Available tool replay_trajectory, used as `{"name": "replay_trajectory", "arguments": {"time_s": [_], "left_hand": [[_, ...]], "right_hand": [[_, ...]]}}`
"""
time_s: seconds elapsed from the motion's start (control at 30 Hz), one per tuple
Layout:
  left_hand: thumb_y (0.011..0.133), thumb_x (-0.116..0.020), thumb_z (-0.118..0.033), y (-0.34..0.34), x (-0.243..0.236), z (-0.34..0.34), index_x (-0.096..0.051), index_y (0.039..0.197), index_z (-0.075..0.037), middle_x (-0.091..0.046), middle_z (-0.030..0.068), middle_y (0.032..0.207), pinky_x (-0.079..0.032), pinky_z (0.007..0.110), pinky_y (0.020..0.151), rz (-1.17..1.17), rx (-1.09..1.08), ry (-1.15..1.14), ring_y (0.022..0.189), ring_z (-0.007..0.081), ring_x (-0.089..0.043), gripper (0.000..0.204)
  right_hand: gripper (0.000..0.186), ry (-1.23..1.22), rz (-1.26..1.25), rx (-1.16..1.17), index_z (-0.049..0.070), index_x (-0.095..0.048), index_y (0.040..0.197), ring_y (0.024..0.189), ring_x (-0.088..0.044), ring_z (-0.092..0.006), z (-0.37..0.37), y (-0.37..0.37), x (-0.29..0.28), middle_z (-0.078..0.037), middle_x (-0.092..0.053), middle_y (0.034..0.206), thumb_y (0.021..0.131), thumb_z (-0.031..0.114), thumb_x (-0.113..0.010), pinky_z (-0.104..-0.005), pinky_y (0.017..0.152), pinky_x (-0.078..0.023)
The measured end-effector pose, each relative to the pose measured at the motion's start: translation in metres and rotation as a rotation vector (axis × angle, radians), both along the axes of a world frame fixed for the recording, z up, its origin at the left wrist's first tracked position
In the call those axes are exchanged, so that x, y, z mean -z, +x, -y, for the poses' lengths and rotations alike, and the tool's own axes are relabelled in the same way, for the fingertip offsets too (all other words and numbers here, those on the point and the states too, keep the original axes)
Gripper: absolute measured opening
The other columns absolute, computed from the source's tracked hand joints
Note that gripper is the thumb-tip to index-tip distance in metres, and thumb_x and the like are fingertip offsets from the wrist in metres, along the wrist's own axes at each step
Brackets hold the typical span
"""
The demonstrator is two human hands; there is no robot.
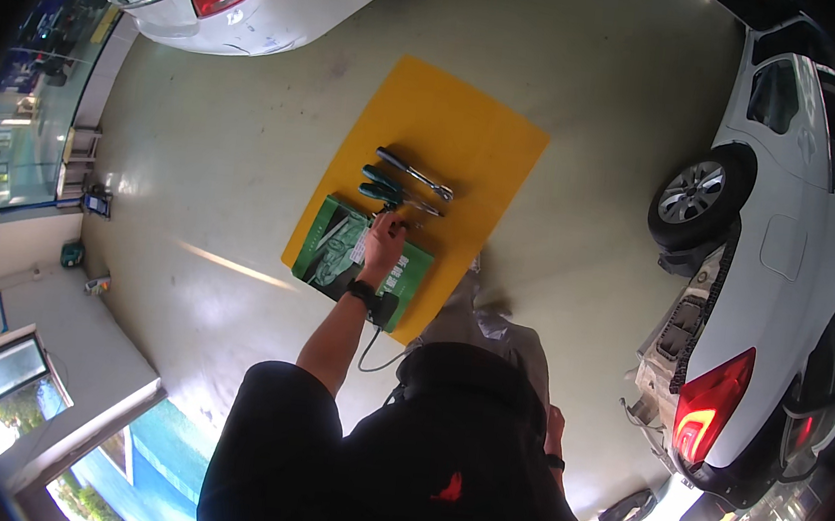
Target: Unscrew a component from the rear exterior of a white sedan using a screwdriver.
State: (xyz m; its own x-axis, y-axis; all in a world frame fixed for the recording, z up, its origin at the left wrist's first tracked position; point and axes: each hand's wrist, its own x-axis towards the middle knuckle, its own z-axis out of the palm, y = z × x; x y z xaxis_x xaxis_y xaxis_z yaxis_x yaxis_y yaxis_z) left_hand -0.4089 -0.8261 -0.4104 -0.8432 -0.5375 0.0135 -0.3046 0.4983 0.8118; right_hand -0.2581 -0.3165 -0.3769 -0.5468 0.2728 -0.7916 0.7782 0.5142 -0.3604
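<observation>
L hand (pixel 384 245) is stretched fwd over grn box (pixel 419 269), nr grn-handled pliers (pixel 378 192), both laid on yellow mat (pixel 475 130); R hand (pixel 555 430) is held low by leg (pixel 526 351). Grip state can't be told, L or R.

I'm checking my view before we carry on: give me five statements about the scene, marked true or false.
1. The green box lies on the orange-yellow mat. True.
2. The right hand reaches over the box. False: it is down at the person's side, off the mat; the left hand is over the box.
3. The ratchet-like tool lies inside the box. False: it lies on the mat, beyond the green-handled tools.
4. A white car with a red tail light stands to the right of the mat. True.
5. The left wrist is bare. False: it wears a dark band.
</observation>
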Motion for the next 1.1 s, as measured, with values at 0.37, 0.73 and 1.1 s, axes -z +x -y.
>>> {"name": "replay_trajectory", "arguments": {"time_s": [0.37, 0.73, 1.1], "left_hand": [[0.071, -0.059, -0.006, -0.005, -0.006, 0.017, -0.057, 0.089, -0.006, -0.056, 0.0113, 0.084, -0.046, 0.033, 0.064, -0.027, 0.048, 0.09, 0.07, 0.0255, -0.056, 0.018], [0.065, -0.063, -0.007, -0.046, -0.004, 0.095, -0.055, 0.095, -0.011, -0.053, 0.0094, 0.1, -0.039, 0.04, 0.08, 0.161, 0.514, -0.804, 0.097, 0.0284, -0.048, 0.031], [0.068, -0.065, -0.008, -0.042, -0.029, 0.081, -0.052, 0.098, -0.006, -0.05, 0.014, 0.101, -0.04, 0.041, 0.078, 0.279, 0.68, -0.93, 0.097, 0.0329, -0.045, 0.033]], "right_hand": [[0.023, -0.287, -0.167, 0.412, 0.004, -0.054, 0.098, 0.07, -0.059, -0.02, 0.006, 0.0, 0.014, -0.01, -0.059, 0.08, 0.085, 0.023, -0.049, -0.0307, 0.062, -0.05], [0.023, -0.23, -0.16, 0.842, 0.005, -0.055, 0.095, 0.063, -0.059, -0.0193, 0.046, 0.181, 0.034, -0.011, -0.06, 0.078, 0.082, 0.023, -0.051, -0.0307, 0.057, -0.05], [0.024, -0.258, 0.047, 1.082, 0.001, -0.053, 0.095, 0.068, -0.058, -0.022, 0.126, 0.31, 0.039, -0.013, -0.059, 0.078, 0.08, 0.02, -0.049, -0.0338, 0.063, -0.048]]}}
